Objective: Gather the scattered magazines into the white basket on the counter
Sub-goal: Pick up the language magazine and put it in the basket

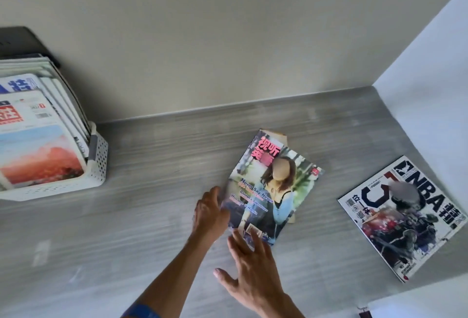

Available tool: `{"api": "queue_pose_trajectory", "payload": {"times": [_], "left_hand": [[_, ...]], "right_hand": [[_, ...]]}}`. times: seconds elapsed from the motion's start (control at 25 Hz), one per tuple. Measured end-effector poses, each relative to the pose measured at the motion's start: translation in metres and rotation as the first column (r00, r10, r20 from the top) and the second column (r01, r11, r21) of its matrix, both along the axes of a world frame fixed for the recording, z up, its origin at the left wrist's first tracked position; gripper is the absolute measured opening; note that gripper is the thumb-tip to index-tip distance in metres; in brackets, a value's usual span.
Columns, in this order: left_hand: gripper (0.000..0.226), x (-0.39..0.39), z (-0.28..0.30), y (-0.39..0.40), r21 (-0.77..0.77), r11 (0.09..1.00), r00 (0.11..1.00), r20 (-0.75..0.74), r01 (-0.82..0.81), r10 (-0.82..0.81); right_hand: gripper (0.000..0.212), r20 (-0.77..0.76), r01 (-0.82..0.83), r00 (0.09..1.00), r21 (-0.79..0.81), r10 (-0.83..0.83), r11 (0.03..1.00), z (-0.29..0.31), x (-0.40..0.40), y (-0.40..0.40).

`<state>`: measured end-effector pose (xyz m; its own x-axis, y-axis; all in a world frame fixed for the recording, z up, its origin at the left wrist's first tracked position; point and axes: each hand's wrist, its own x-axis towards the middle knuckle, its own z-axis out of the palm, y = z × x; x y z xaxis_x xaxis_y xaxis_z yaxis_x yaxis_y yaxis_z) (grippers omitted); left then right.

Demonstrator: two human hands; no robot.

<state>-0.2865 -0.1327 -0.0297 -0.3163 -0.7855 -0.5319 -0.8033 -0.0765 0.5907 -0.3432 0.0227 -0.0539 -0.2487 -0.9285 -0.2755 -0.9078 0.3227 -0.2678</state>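
Note:
A colourful magazine (pixel 273 186) with a woman on its cover lies on the grey counter (pixel 152 203), on top of another magazine whose tan edge (pixel 277 136) shows. My left hand (pixel 210 214) grips its left edge, with the fingers tucked under the cover. My right hand (pixel 250 267) touches its near corner with straight, spread fingers. An NBA magazine (pixel 402 216) lies flat to the right. The white perforated basket (pixel 100 160) stands at the left and holds several magazines (pixel 38 145) upright.
A beige wall runs along the back of the counter and a white side wall closes it on the right. A dark object (pixel 17 41) sits behind the basket. A small clip (pixel 364 314) shows at the bottom right edge.

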Motion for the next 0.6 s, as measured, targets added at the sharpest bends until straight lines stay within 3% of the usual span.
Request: {"api": "queue_pose_trajectory", "payload": {"times": [0.12, 0.24, 0.32, 0.44, 0.52, 0.6], "left_hand": [[0.037, -0.008, -0.007, 0.013, 0.052, 0.992, 0.993, -0.042, -0.111, 0.113], [0.023, -0.019, -0.013, 0.009, 0.068, 0.985, 0.984, -0.068, -0.157, 0.162], [0.016, -0.026, -0.012, 0.007, 0.121, 0.966, 0.965, -0.099, -0.23, 0.242], [0.02, -0.035, -0.002, 0.002, 0.28, 0.911, 0.909, -0.205, -0.301, 0.363], [0.026, -0.032, 0.002, 0.0, 0.255, 0.947, 0.924, -0.278, -0.193, 0.263], [0.026, -0.011, 0.007, -0.008, 0.209, 0.974, 0.921, -0.356, -0.084, 0.155]], "right_hand": [[0.057, 0.078, 0.048, 0.996, -0.151, -0.037, 0.987, -0.001, -0.007, 0.005], [0.046, 0.109, 0.34, 0.94, -0.277, -0.322, 0.899, 0.0, -0.061, -0.01], [0.044, 0.165, 0.493, 0.869, -0.202, -0.467, 0.846, 0.0, -0.096, -0.022], [0.05, 0.156, 0.412, 0.899, 0.02, -0.41, 0.911, -0.004, -0.115, -0.027], [0.049, 0.159, 0.349, 0.922, 0.053, -0.353, 0.936, -0.005, -0.115, -0.022], [0.045, 0.306, 0.428, 0.855, 0.038, -0.419, 0.903, 0.008, -0.113, -0.03]]}}
